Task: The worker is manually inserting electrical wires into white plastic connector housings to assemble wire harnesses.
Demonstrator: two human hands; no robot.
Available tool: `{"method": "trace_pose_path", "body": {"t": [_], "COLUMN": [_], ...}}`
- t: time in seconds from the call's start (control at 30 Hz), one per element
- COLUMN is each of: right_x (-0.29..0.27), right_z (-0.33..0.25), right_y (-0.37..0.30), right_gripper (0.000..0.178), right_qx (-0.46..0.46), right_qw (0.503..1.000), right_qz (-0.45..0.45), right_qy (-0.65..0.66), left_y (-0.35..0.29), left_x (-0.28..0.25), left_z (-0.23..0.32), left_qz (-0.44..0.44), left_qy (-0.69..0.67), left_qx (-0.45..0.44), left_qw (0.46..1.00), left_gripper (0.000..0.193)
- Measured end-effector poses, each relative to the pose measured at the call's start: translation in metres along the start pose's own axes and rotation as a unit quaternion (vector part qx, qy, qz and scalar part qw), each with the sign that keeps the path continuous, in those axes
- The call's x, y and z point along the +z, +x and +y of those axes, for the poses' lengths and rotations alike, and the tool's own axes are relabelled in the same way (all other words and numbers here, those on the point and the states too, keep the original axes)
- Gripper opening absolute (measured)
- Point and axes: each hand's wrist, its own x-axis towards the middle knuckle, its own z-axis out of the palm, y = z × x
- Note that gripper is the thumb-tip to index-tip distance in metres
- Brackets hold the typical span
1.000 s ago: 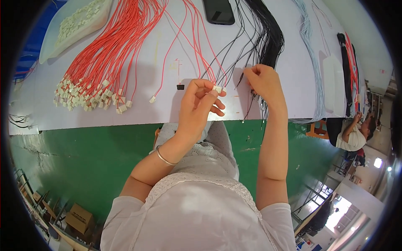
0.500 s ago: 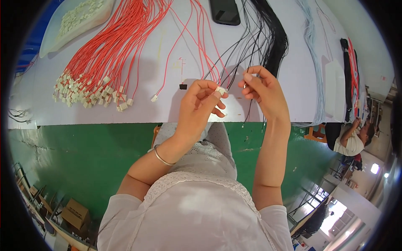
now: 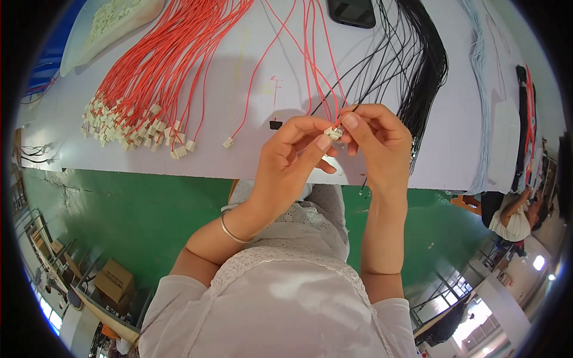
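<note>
Between thumb and index finger, my left hand [image 3: 298,152] pinches a small white plug connector [image 3: 333,133] with a red wire running up from it. My right hand [image 3: 379,140] is closed at the connector's right side, its fingertips pinching the end of a black wire [image 3: 357,108]. The wire's tip is hidden among the fingers, so I cannot tell whether it sits inside the connector. Several red wires [image 3: 307,59] reach down the table to my hands. Right of them lies a thick bundle of black wires [image 3: 433,59].
A big bundle of red wires [image 3: 173,53] ends in white connectors [image 3: 134,131] at the left. Behind it stands a white tray [image 3: 74,53] of loose connectors. A black phone [image 3: 352,13] lies at the far edge, pale blue wires [image 3: 477,119] at the right. Another person [image 3: 516,218] sits farther right.
My right hand has moved in to the left, bringing the black wire's end up against the white connector. My left hand keeps its pinch. The whole view has shifted slightly.
</note>
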Motion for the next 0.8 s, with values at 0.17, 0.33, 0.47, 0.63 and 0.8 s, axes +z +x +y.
{"method": "trace_pose_path", "body": {"t": [0.17,0.33,0.47,0.63,0.8], "right_x": [-0.007,-0.008,-0.008,-0.008,0.001], "right_z": [0.008,0.008,0.013,0.017,0.022], "right_y": [0.0,0.001,0.0,-0.004,-0.006], "right_gripper": [0.009,0.011,0.011,0.011,0.011], "right_qx": [-0.063,-0.043,-0.029,-0.02,-0.046], "right_qw": [0.998,0.999,0.999,1.0,0.999], "right_qz": [-0.009,-0.028,-0.022,-0.01,-0.006], "right_qy": [-0.03,-0.01,-0.024,-0.021,0.002], "left_y": [0.0,0.0,0.002,0.003,0.003], "left_x": [0.001,0.0,0.002,0.002,0.004], "left_z": [-0.004,-0.002,-0.005,-0.008,-0.017], "left_qz": [0.008,0.007,0.02,0.029,0.047], "left_qy": [0.005,0.04,0.035,0.041,0.066], "left_qx": [0.021,0.024,0.031,0.046,0.091], "left_qw": [1.0,0.999,0.999,0.998,0.993], "left_gripper": [0.018,0.018,0.018,0.019,0.018]}}
